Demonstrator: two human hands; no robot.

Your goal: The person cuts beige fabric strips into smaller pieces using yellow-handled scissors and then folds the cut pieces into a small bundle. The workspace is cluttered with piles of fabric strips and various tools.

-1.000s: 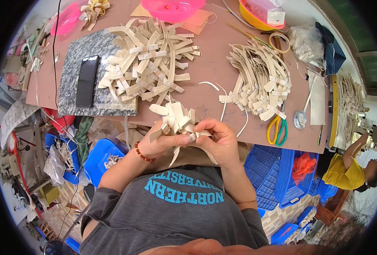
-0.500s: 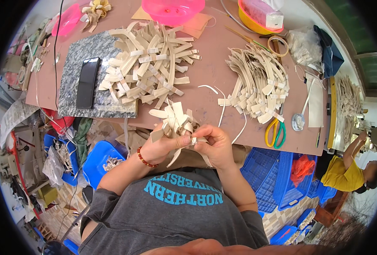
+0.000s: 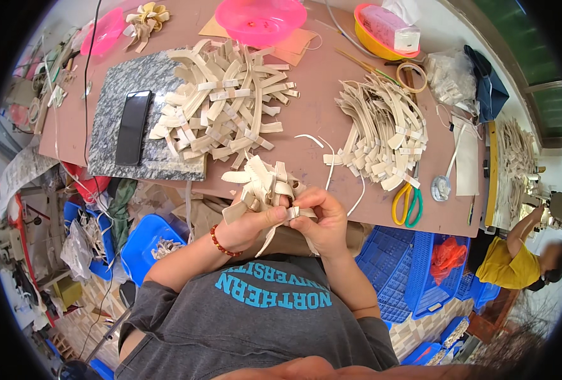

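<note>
A bunch of cream fabric strips (image 3: 260,180) is gripped in my left hand (image 3: 252,227), which wears a red bead bracelet. My right hand (image 3: 324,218) meets it at the front table edge, thumb and fingers pinching the end of one fabric strip (image 3: 293,213) that has a pale band on it. Ends of strips hang below both hands. Beyond my hands lies a large loose pile of similar strips (image 3: 230,95), partly on a speckled stone slab (image 3: 113,95). A second, more aligned pile of strips (image 3: 382,130) lies to the right.
A black phone (image 3: 133,126) rests on the slab. Scissors with yellow and green handles (image 3: 408,206), a tape roll (image 3: 412,76) and a pink basin (image 3: 260,22) are on the table. Blue crates (image 3: 414,269) stand below right. Another person in a yellow shirt (image 3: 510,263) works at far right.
The banded strip end now shows more plainly between my hands. My fingers have shifted slightly, and the whole view has moved a little. Both hands keep their hold.
</note>
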